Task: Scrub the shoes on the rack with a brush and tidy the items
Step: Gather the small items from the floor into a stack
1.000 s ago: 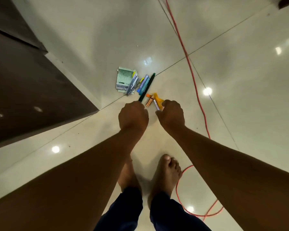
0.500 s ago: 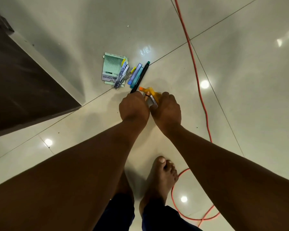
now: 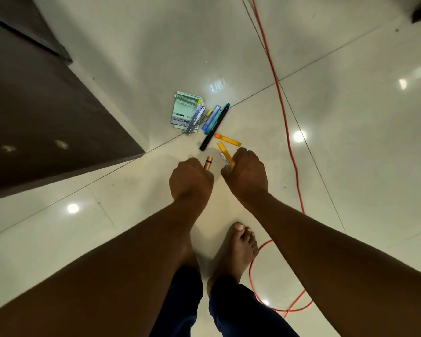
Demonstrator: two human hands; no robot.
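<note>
Head view: glossy pale tile floor (image 3: 350, 166) with thin grout lines and round light glints. A dark matte cabinet (image 3: 46, 117) fills the 9 to 10 o'clock side. A thin orange cord (image 3: 281, 98) runs down from 12 o'clock and loops at 5 o'clock.

Near centre lies a flat green card pack (image 3: 184, 108), ribbed on top, with a metal clip (image 3: 195, 120) across it. Just beside it at 3 o'clock lie blue and teal pens (image 3: 213, 119) and a slim black marker (image 3: 214, 127). A flat yellow strip (image 3: 229, 139) lies apart at 4 o'clock.

The left hand (image 3: 191, 181) grips a copper-coloured battery (image 3: 208, 163), its end poking out at 12 o'clock of the fist. The right hand (image 3: 246, 173) pinches a second yellow strip (image 3: 225, 153) with a white tag, jutting toward 11 o'clock.

No shoes, rack or brush show.
</note>
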